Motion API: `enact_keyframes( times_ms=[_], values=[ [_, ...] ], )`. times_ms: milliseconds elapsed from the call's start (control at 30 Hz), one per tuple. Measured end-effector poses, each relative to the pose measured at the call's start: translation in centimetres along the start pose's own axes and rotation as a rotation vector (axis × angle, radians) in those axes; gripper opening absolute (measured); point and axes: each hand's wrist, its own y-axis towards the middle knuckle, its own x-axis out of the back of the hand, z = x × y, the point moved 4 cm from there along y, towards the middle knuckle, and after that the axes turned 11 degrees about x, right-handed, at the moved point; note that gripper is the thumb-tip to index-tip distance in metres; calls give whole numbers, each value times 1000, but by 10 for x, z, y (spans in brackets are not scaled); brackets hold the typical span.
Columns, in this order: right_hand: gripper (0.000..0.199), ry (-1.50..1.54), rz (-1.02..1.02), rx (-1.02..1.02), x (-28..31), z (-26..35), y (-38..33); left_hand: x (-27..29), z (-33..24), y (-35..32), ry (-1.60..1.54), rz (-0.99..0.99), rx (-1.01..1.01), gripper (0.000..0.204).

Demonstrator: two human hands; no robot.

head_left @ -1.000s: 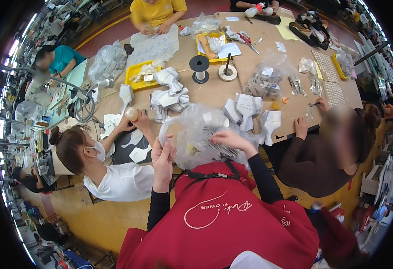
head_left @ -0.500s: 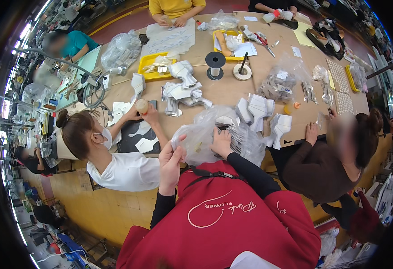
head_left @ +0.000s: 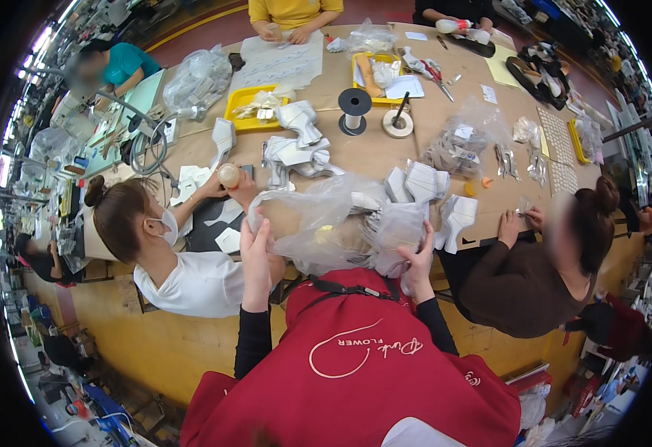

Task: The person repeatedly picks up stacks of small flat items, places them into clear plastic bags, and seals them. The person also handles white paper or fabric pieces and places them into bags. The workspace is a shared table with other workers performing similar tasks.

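Note:
A large clear plastic bag [head_left: 300, 231] lies across the table edge in front of me, its left side pulled out wide. My left hand [head_left: 256, 253] pinches the bag's left edge. At the other side, my right hand [head_left: 417, 262] has its fingers around the bag's right part, thumb and fingers gripping the film. A bunch of thin grey-white cut pieces [head_left: 385, 223] shows through the plastic in that right part. Just beyond the bag stand stacks of white shaped pieces [head_left: 422, 181], with another white stack [head_left: 458, 216] to their right.
At my left a co-worker [head_left: 192, 268] holds a bottle [head_left: 229, 176]; another [head_left: 519, 268] works at my right. Farther off are a pile of white pieces [head_left: 296, 155], a spool [head_left: 354, 112], a tape roll [head_left: 398, 123], a yellow tray [head_left: 240, 123] and a bag of grey pieces [head_left: 456, 145].
My right hand has come out from the bag's opening to its right side. My left hand has moved slightly left, and the bag is now stretched flatter between both hands.

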Motion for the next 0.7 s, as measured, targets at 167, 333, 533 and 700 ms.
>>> enact_keyframes(
  times_ms=[167, 333, 533, 700],
  values=[
    [74, 534, -120, -224, 4, 39, -3, -36, -28, -26, 747, -494, -666, 81],
    [83, 565, -7, -75, -35, 87, 0, -112, -24, -59, 647, 547, -517, 93],
    [99, 222, 296, 28, -82, 109, -10, -135, -8, -69, 168, 674, -40, 105],
    [86, -192, 443, 344, -110, 154, 0, -103, 5, -56, 18, 593, 61, 101]
  ],
)
